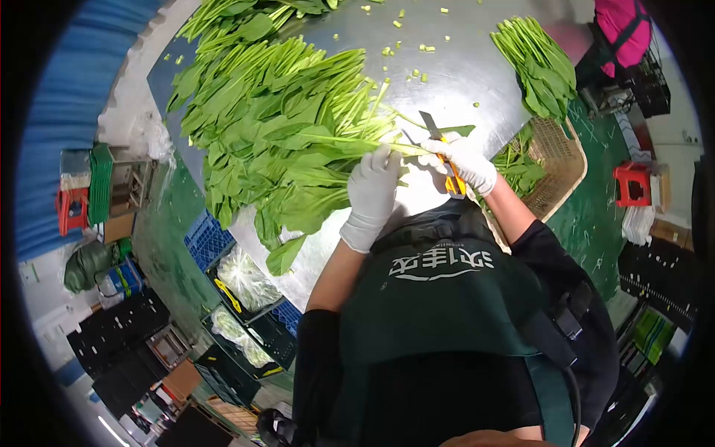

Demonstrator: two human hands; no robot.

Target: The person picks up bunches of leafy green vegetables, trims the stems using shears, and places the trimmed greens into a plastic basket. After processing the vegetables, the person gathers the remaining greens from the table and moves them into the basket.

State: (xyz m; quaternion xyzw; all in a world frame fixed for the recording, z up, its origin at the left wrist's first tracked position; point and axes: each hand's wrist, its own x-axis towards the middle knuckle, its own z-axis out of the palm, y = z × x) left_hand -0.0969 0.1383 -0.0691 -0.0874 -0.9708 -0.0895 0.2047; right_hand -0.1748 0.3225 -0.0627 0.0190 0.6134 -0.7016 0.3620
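Note:
My left hand (374, 192), in a white glove, is closed on the stem of a leafy green (350, 141) at the near edge of a large heap of greens (261, 127). The stem runs across to my right hand (463, 162), also gloved. That hand is wrapped round an orange utility knife (453, 179), whose dark blade points up and away from me. Both hands are over the metal table (477, 67), close to my apron. Small cut stem pieces (417, 76) lie scattered beyond them.
A separate bunch of greens (535, 67) lies at the table's right side. Below it stands a tan plastic basket (562, 167) with greens inside. Crates with bagged vegetables (246, 279) are at the lower left. Part of another person (622, 33) shows at the upper right.

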